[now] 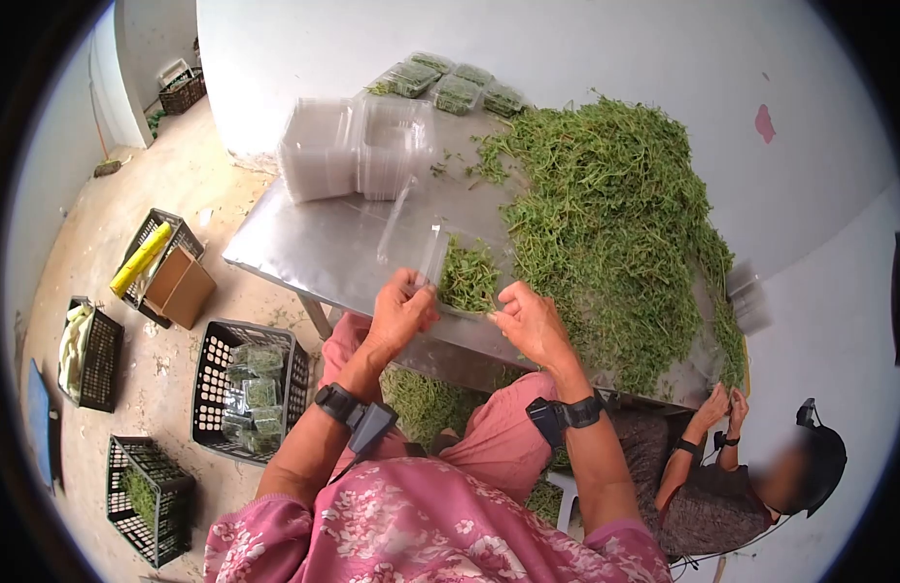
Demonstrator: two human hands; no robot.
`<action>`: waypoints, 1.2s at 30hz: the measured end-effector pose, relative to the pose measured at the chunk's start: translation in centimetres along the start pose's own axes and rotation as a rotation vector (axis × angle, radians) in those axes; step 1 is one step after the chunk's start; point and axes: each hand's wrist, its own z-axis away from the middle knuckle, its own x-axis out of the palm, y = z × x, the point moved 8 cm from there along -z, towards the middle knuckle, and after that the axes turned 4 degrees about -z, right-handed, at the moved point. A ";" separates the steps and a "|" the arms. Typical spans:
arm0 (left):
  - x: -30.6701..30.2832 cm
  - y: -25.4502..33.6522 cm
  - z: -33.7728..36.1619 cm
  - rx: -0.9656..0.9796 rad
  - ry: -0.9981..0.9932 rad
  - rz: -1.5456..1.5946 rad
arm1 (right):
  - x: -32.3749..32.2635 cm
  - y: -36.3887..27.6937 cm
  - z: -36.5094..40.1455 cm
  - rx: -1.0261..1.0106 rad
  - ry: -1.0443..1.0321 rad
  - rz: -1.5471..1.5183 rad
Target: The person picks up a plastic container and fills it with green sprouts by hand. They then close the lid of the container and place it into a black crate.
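Note:
A clear plastic clamshell box point(431, 255) lies open on the metal table in front of me, its lid raised on the left. Loose green stems and leaves point(469, 272) fill its base. My left hand point(408, 306) is closed on the box's left side, at the near end of the fold. At the near right corner, my right hand point(530, 323) has its fingers curled in, thumb tip close to the rim. Whatever may be between those fingertips is too small to make out. The large heap of greens point(615, 233) spreads just right of the box.
Stacks of clear boxes point(319, 151) stand at the table's point(304, 248) back left, with several filled boxes point(457, 94) behind. A co-worker point(727, 486) sits at the right end. Black crates point(209, 389) are on the floor at left, one holding packed boxes.

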 end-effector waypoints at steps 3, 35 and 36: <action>0.1 0.6 0.3 -0.002 0.011 -0.005 | -0.1 0.8 -0.1 -0.043 0.065 -0.033; 0.1 0.5 0.3 -0.014 0.020 -0.025 | 4.6 -3.3 -4.8 -0.202 -0.175 0.159; 0.2 0.5 0.3 -0.012 0.025 -0.031 | 5.1 -3.1 -5.4 -0.211 -0.175 0.189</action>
